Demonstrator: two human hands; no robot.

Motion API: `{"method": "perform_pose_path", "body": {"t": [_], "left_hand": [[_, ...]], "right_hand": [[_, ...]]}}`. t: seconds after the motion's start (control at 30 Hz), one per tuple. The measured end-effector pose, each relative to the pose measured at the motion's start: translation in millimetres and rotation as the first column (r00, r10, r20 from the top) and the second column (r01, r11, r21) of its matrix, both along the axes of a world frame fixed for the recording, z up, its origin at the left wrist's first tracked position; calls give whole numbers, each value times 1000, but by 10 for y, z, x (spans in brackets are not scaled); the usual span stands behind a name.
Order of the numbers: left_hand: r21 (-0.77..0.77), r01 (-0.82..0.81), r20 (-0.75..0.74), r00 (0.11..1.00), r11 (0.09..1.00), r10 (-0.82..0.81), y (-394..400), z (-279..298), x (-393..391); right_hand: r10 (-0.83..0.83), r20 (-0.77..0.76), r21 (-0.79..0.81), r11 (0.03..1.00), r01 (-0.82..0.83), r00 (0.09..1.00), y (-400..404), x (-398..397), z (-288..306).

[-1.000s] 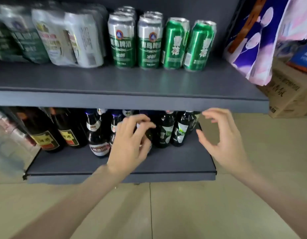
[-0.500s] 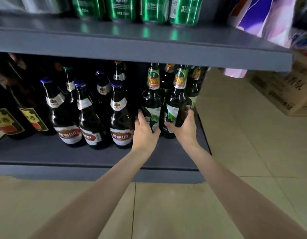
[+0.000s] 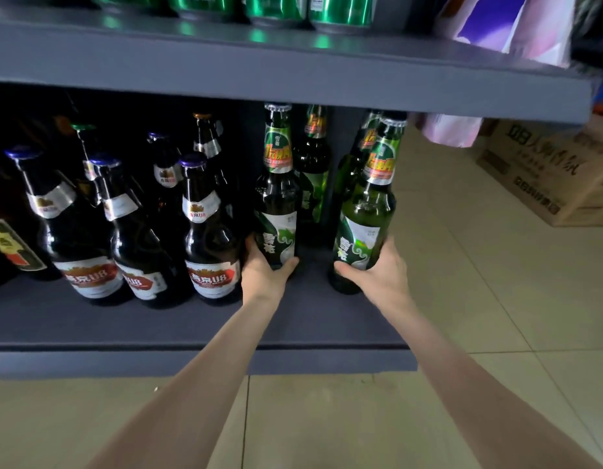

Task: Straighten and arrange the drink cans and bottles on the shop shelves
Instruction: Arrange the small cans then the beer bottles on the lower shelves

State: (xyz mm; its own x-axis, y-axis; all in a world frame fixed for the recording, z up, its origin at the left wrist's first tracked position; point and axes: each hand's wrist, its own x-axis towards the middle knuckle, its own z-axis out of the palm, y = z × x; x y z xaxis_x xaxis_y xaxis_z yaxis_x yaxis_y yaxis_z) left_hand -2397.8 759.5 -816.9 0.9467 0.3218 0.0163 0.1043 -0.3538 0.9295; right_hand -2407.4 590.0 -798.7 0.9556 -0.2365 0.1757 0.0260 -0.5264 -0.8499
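Observation:
On the grey bottom shelf [image 3: 192, 326] stand green beer bottles with green-and-white labels. My left hand [image 3: 264, 269] grips the base of one green bottle [image 3: 277, 198], which stands upright. My right hand [image 3: 378, 272] grips a second green bottle [image 3: 367, 211] near the shelf's right end; it tilts slightly right. Two more green bottles [image 3: 315, 170] stand behind them. To the left, several dark brown bottles [image 3: 208, 231] with red-and-white labels stand in rows. Green cans [image 3: 276, 8] line the upper shelf.
A cardboard box [image 3: 550, 174] sits on the tiled floor at the right. A purple-and-white bag [image 3: 510, 25] hangs beside the upper shelf. Dark bottles with yellow labels [image 3: 9, 245] stand at the far left. The upper shelf's edge [image 3: 293, 79] overhangs the bottle tops.
The two front green bottles have been pulled apart: the left one sits beside the brown bottles, the right one has gone toward the shelf's right end. Both hands now grip them. The view has moved closer.

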Motion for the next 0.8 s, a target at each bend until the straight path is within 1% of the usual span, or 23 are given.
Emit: {"method": "perform_pose_path", "body": {"t": [0.13,0.2,0.27,0.37,0.47,0.53,0.67,0.8], "left_hand": [[11,6,17,1000,1000,-6,6,-22,-8],[15,14,23,1000,1000,-14,1,-3,-23],[27,20,21,1000,999,-20,-13,25,-44],[58,11,27,1000,998,-13,-12,35,-60],[85,11,29,999,996,-13,4,25,-62],[102,11,31,999,995,-14,6,32,-69],[104,5,34,999,995,-9,0,72,-112],[134,93,28,995,987,-98,-17,92,-183]], "right_hand": [[86,-94,25,996,-84,992,-188,-74,86],[96,-120,52,995,-91,988,-180,-79,65],[43,-87,72,997,-37,995,-132,-94,-11],[-68,-69,14,998,69,995,-19,-141,-161],[-115,-62,-10,993,115,991,27,-143,-242],[-120,-61,-15,993,119,991,12,-135,-238],[-74,-73,-64,996,70,995,-39,-119,-218],[-82,-71,-72,994,77,994,-41,-63,-197]]}}
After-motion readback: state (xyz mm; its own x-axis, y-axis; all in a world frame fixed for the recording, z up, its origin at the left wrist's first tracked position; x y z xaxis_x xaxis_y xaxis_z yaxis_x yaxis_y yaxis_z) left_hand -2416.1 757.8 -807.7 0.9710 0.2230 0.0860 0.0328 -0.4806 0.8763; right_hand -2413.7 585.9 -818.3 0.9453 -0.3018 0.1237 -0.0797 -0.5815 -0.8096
